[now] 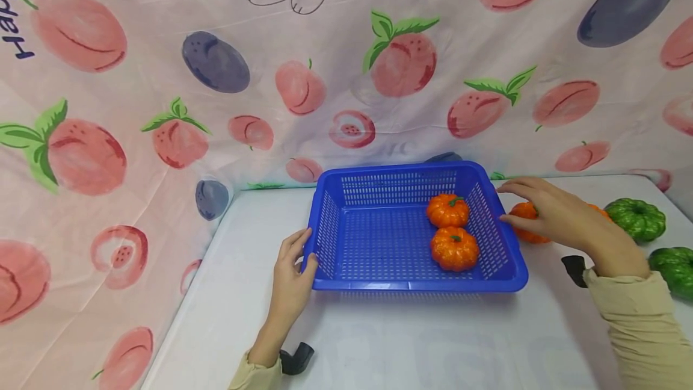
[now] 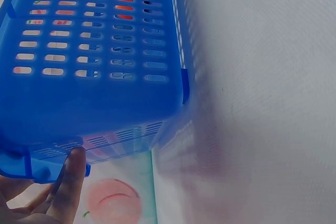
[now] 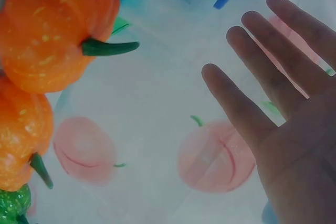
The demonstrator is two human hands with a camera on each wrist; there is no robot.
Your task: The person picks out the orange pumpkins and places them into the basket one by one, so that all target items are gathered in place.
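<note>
In the head view, a blue plastic basket [image 1: 400,286] with slotted walls holds two small orange pumpkins, a rear pumpkin [image 1: 447,212] and a front pumpkin [image 1: 455,250], both toward its right end. My left hand [image 1: 292,275] grips the basket's left rim, thumb at the rim's edge. From the left wrist, a finger [image 2: 73,182] shows against the outer wall under the rim. Beside the basket's right rim is my right hand [image 1: 557,212], its fingers extended and spread in the right wrist view, holding nothing. Another orange pumpkin [image 1: 524,227] is partly hidden behind that hand.
Farther right are a green pumpkin [image 1: 636,219], a second green one [image 1: 674,271] cut off by the frame edge, and a mostly covered orange one [image 1: 601,212]. A white-covered table [image 1: 390,342] lies beneath; a fruit-print cloth [image 1: 260,101] hangs behind and at the left.
</note>
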